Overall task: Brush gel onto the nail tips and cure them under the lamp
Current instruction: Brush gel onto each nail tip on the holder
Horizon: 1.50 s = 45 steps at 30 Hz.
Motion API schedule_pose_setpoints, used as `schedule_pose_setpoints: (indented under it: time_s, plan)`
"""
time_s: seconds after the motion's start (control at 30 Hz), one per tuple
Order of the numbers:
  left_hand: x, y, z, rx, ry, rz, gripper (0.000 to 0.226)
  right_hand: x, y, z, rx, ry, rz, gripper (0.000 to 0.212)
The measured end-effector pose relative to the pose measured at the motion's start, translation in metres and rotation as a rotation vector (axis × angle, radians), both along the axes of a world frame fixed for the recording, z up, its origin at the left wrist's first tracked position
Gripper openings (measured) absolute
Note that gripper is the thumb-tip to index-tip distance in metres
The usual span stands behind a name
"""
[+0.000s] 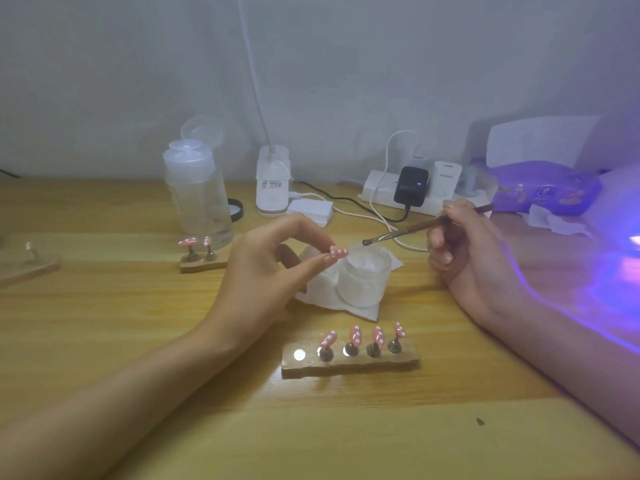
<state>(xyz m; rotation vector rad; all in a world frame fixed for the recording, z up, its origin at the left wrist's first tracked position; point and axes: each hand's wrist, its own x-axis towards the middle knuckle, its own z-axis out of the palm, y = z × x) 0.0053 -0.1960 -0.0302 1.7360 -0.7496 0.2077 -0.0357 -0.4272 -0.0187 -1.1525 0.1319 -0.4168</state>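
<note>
Fig.: L hand (263, 265) pinches nail tip (338, 251) at its fingertips.
R hand (464, 251) grips brush (415, 230), bristles over jar (363, 282); lamp (623, 199) (violet glow) cut off at rt edge.

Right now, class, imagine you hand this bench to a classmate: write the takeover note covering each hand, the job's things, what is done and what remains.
Left hand pinches one pink dotted nail tip beside the gel jar.
Right hand grips the brush, bristles hovering above the open jar.
Near holder: four tips on stands, leftmost spot empty.
Small holder behind: two tips.
Lamp glows violet at the far right.
Done: one tip apparently taken off the near holder; whether any is gelled, cannot tell.
Left: brush the held tip, cure it, then the rest.
</note>
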Motion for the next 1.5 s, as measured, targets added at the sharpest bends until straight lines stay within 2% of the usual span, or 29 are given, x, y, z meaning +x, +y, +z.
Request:
schedule_pose_setpoints:
  time_s: [0.53, 0.63, 0.8, 0.93, 1.07, 1.2, 1.33, 1.5]
  plan:
    - [-0.0008, -0.0022, -0.0013, 0.082, -0.041, -0.012, 0.012, -0.0042, 0.0054, 0.0019, -0.174, -0.036, 0.077, 0.023]
    - [-0.0005, -0.0016, -0.0017, 0.099, -0.063, -0.005, 0.013, -0.0035, 0.0040, 0.0010, -0.131, -0.013, 0.028, 0.029]
    - [0.0003, -0.0015, -0.0034, 0.122, -0.091, 0.013, 0.015, -0.0038, 0.0057, 0.0016, -0.179, -0.037, 0.075, 0.022]
    - [0.0002, -0.0009, -0.0039, 0.136, -0.121, 0.025, 0.015, -0.0034, 0.0038, 0.0008, -0.144, -0.005, 0.029, 0.029]
    - [0.0003, -0.0009, -0.0040, 0.147, -0.135, 0.022, 0.014, -0.0039, 0.0050, 0.0009, -0.172, -0.041, 0.085, 0.023]
    - [0.0001, -0.0004, -0.0039, 0.145, -0.134, 0.017, 0.015, -0.0031, 0.0037, -0.0003, -0.160, -0.003, 0.038, 0.029]
    - [0.0000, -0.0011, -0.0031, 0.150, -0.139, 0.016, 0.015, -0.0033, 0.0050, 0.0001, -0.181, -0.043, 0.095, 0.024]
    - [-0.0005, -0.0011, -0.0032, 0.149, -0.144, 0.015, 0.014, -0.0027, 0.0030, -0.0003, -0.157, -0.024, 0.032, 0.029]
